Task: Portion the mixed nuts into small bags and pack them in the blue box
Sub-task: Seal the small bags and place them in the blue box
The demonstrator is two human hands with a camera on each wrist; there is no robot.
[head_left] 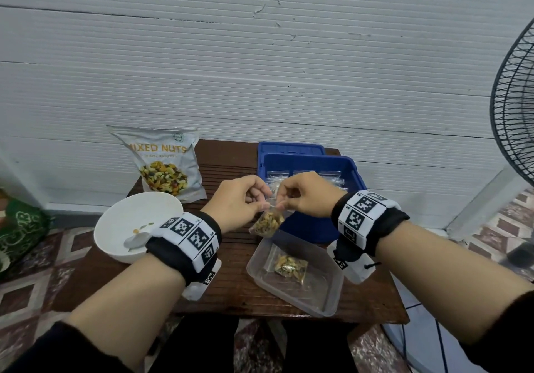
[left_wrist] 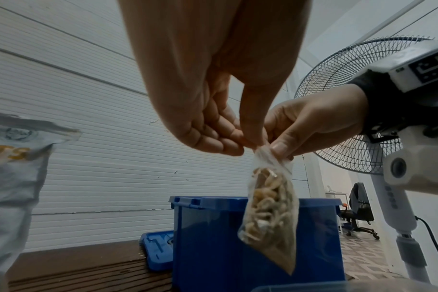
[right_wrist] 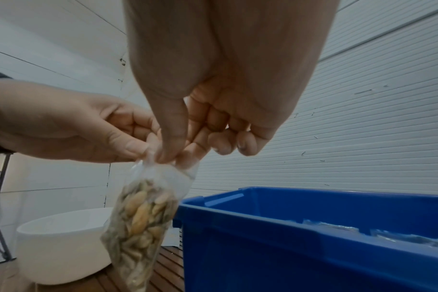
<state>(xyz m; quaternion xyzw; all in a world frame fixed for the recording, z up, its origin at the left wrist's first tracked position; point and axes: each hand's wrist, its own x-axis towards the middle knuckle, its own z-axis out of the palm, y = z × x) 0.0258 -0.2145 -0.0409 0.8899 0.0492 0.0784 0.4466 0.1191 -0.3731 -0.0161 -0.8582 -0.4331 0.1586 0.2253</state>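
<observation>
While my left hand point(head_left: 239, 199) and my right hand point(head_left: 306, 196) meet above the table point(head_left: 231, 286), both pinch the top edge of one small bag point(head_left: 267, 222) of nuts between thumb and fingertips; the bag hangs free below them, touching nothing else.

Left of my left hand: the mixed nuts pouch point(head_left: 164, 161) stands against the wall, and nearer me the white bowl point(head_left: 127, 222) holds a spoon point(head_left: 137, 241) and a few leftover pieces. The head view alone shows the bowl's inside; the right wrist view gives only its outer wall point(right_wrist: 63, 247).

Between the hands: the left wrist view shows my left thumb and forefinger closed on the bag's left corner, my right thumb on the right corner. The bag's mouth is too crumpled to tell whether it is sealed.

Below my right hand, toward me: a clear tray point(head_left: 326, 300) with a second filled bag point(head_left: 290, 265) lying flat in it, seen in the head view only.

Beyond my right hand: the blue box point(head_left: 355, 176), with empty clear bags point(head_left: 332, 176) inside; its lid point(head_left: 289, 147) lies behind it. The right wrist view shows the box rim just beside the hanging bag.

Far right of my right hand: a standing fan point(head_left: 511, 107).
</observation>
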